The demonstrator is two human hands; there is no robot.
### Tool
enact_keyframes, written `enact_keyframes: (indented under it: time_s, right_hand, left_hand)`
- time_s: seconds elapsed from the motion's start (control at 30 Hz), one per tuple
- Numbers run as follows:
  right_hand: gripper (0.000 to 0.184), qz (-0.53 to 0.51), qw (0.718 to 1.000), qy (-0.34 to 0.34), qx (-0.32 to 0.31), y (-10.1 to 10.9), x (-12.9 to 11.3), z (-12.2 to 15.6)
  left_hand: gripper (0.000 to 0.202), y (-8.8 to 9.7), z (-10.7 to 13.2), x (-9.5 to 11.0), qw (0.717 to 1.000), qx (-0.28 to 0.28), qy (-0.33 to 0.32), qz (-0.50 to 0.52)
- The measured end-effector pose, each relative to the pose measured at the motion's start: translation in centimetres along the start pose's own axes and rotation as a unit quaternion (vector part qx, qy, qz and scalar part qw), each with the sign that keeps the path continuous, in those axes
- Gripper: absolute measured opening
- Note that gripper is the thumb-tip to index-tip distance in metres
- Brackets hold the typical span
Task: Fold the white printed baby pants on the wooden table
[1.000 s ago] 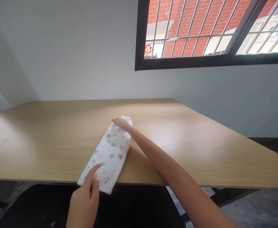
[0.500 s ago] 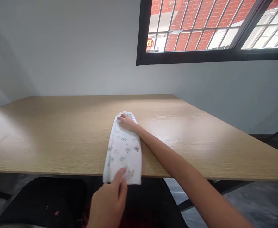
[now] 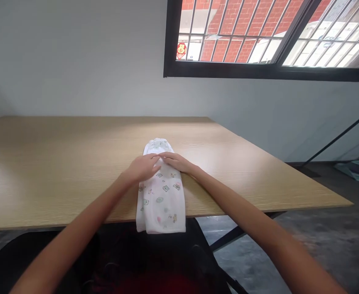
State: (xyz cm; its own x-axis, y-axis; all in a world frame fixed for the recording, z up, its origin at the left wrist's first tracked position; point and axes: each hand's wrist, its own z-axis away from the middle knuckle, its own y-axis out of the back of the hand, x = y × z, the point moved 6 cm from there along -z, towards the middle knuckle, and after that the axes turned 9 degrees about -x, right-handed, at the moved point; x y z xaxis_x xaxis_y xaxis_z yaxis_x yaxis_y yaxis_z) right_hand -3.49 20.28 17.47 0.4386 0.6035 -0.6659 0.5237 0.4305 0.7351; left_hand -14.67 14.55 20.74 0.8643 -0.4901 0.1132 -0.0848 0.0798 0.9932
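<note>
A folded white garment (image 3: 163, 204) lies lengthwise on the table, printed with small bears and pastel patches. Its far end is gathered like an elastic waistband; its near end hangs over the front edge. It looks like small trousers, folded in half. My left hand (image 3: 143, 166) rests on the upper part of the cloth from the left, fingers stretched out and thumb apart. From the right, my right hand (image 3: 177, 161) lies flat on the same part. The fingertips of both hands meet near the middle of the cloth, just below the gathered end.
The light wood table (image 3: 75, 163) runs back to a grey wall (image 3: 90, 61). A barred window with a dark frame (image 3: 222, 68) is at upper right. Below the front edge are my dark-clothed lap (image 3: 167, 257) and a black table leg (image 3: 228, 239).
My left hand has moved from the garment's near end up to its far part, beside my right hand. My right hand stays on the cloth near the gathered end. The view has shifted right.
</note>
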Motion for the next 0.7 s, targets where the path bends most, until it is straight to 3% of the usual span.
enact_keyframes:
  time_s: [0.07,0.13,0.3,0.37,0.43,0.57,0.7]
  right_hand:
    - [0.039,0.050,0.998,-0.004,-0.031,-0.5,0.4,-0.5]
    - [0.042,0.125,0.990,-0.027,-0.061,-0.6,1.4,-1.6]
    - [0.045,0.210,0.970,-0.107,-0.065,0.6,4.2,-5.2]
    - [0.045,0.196,0.972,-0.116,-0.060,1.0,4.7,-6.2]
    - [0.045,0.186,0.975,-0.111,-0.055,1.1,4.7,-6.4]
    - [0.040,0.180,0.979,-0.078,-0.055,0.8,3.2,-3.9]
    - [0.041,0.202,0.974,-0.012,-0.098,-2.3,-2.1,2.8]
  left_hand:
    - [0.041,-1.9,-1.8,-0.1,1.000,-0.018,-0.020,-0.007]
    - [0.045,-3.8,-0.9,1.0,0.999,-0.022,-0.025,-0.006]
    - [0.049,-6.3,8.4,5.7,0.993,-0.007,-0.119,0.007]
    - [0.058,-6.2,11.4,6.1,0.989,-0.007,-0.148,0.012]
    - [0.064,-6.0,12.8,5.4,0.985,-0.016,-0.174,0.009]
    - [0.055,-5.6,12.6,3.0,0.979,0.013,-0.204,-0.023]
    - [0.044,-5.1,12.3,1.8,0.971,0.090,-0.218,-0.029]
